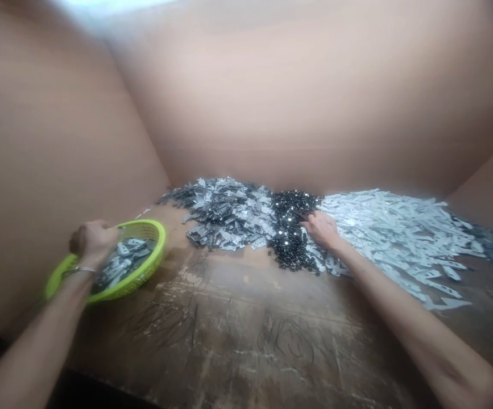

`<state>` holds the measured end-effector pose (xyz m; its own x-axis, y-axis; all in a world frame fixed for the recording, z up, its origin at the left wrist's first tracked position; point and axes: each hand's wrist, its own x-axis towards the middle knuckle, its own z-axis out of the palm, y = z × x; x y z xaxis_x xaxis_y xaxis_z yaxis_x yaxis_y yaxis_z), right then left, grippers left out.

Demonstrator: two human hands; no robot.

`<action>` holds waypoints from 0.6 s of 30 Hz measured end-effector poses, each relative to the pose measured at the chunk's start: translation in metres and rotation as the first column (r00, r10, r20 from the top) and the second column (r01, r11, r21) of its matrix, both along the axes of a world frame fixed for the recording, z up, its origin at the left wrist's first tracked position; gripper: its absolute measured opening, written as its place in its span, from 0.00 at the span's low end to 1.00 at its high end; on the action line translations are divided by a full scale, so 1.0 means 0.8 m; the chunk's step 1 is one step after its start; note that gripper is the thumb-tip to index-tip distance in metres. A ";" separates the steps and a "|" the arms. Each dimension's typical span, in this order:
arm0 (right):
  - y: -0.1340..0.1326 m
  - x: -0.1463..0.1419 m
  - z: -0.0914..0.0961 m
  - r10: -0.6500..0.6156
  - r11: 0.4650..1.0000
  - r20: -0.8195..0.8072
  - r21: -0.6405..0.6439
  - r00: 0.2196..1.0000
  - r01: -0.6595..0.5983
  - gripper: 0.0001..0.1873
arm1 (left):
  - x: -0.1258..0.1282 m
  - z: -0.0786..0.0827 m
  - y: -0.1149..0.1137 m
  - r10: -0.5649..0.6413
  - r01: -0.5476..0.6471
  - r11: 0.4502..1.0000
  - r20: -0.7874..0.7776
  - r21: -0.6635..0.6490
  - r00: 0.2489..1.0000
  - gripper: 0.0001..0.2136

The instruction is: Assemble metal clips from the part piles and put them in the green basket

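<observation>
Two bare forearms, hands well apart. Left hand (92,243) clamped on the rim of a lime-green plastic basket (156,253); right hand (323,230) pressed into a heap of small black parts (291,238), any grip hidden. Alongside: pale metal strips (395,238), dark-grey metal pieces (224,213). Beneath: scarred wooden tabletop (229,324). Surrounding: cardboard walls (272,85). Basket contents: silvery metal pieces (122,261).

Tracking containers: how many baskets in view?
1: a lime-green plastic basket at the left, its rim held by the left hand. Others may lie out of frame.
</observation>
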<state>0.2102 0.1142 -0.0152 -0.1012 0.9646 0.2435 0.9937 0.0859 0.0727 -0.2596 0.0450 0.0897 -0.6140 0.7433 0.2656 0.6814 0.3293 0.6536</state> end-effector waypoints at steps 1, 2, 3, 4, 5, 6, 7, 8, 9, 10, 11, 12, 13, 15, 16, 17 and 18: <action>0.000 0.001 0.001 -0.001 1.000 -0.001 0.001 1.000 0.001 0.26 | -0.019 -0.005 -0.005 0.079 -0.095 0.991 -0.164 -0.094 0.983 0.06; 0.000 0.001 0.002 -0.002 1.000 -0.003 0.003 1.000 0.002 0.25 | -0.034 -0.011 -0.009 0.076 -0.126 0.976 -0.265 -0.176 0.961 0.05; 0.000 0.001 0.004 -0.002 1.000 -0.006 0.008 1.000 0.002 0.24 | -0.044 -0.016 -0.011 0.054 -0.140 0.960 -0.326 -0.245 0.944 0.05; -0.001 0.001 0.006 -0.001 1.000 -0.010 0.016 1.000 0.001 0.23 | -0.049 -0.021 -0.013 0.010 -0.122 0.946 -0.348 -0.300 0.938 0.06; -0.001 -0.001 0.009 0.004 1.000 -0.017 0.026 1.000 -0.004 0.22 | -0.050 -0.024 -0.013 -0.028 -0.095 0.940 -0.351 -0.328 0.936 0.07; -0.002 -0.005 0.013 0.015 0.999 -0.027 0.034 1.000 -0.014 0.21 | -0.046 -0.026 -0.012 -0.050 -0.073 0.944 -0.358 -0.323 0.933 0.08; -0.003 -0.010 0.016 0.032 0.999 -0.039 0.037 0.999 -0.030 0.21 | -0.037 -0.026 -0.011 -0.058 -0.056 0.955 -0.370 -0.290 0.927 0.08; -0.004 -0.017 0.019 0.055 0.998 -0.054 0.035 0.997 -0.053 0.20 | -0.023 -0.024 -0.008 -0.061 -0.036 0.970 -0.385 -0.238 0.921 0.09; -0.005 -0.025 0.021 0.082 0.996 -0.072 0.028 0.994 -0.080 0.20 | -0.005 -0.021 -0.005 -0.059 -0.007 0.987 -0.400 -0.161 0.915 0.09; -0.006 -0.036 0.023 0.109 0.994 -0.091 0.016 0.990 -0.108 0.19 | 0.016 -0.018 -0.003 -0.067 0.031 0.995 -0.397 -0.096 0.916 0.08; -0.006 -0.047 0.024 0.136 0.991 -0.112 0.003 0.984 -0.136 0.18 | 0.041 -0.015 0.000 -0.101 0.096 0.995 -0.358 -0.031 0.928 0.08; -0.006 -0.059 0.024 0.156 0.987 -0.134 -0.010 0.979 -0.159 0.18 | 0.068 -0.014 0.003 -0.147 0.176 0.982 -0.299 0.071 0.943 0.07; -0.006 -0.072 0.023 0.167 0.985 -0.157 -0.022 0.973 -0.173 0.17 | 0.097 -0.015 0.004 -0.244 0.268 0.958 -0.198 0.105 0.949 0.07; -0.003 -0.094 0.021 0.170 0.982 -0.212 -0.041 0.962 -0.183 0.15 | 0.156 -0.025 0.006 -0.466 0.468 0.878 -0.046 0.101 0.884 0.08; -0.001 -0.104 0.019 0.167 0.981 -0.244 -0.052 0.955 -0.185 0.15 | 0.184 -0.035 0.006 -0.523 0.522 0.849 -0.007 0.087 0.852 0.09; 0.002 -0.112 0.018 0.163 0.980 -0.278 -0.064 0.947 -0.188 0.13 | 0.211 -0.047 0.006 -0.609 0.603 0.794 0.100 0.081 0.787 0.09; 0.005 -0.118 0.016 0.157 0.979 -0.316 -0.076 0.936 -0.190 0.11 | 0.236 -0.060 0.006 -0.653 0.650 0.754 0.199 0.092 0.730 0.09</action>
<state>0.1159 0.1180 -0.0022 -0.2058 0.9603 0.1885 0.9349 0.2499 -0.2519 -0.0709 0.0501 0.0416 -0.0210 0.9784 0.2055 0.5747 -0.1563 0.8033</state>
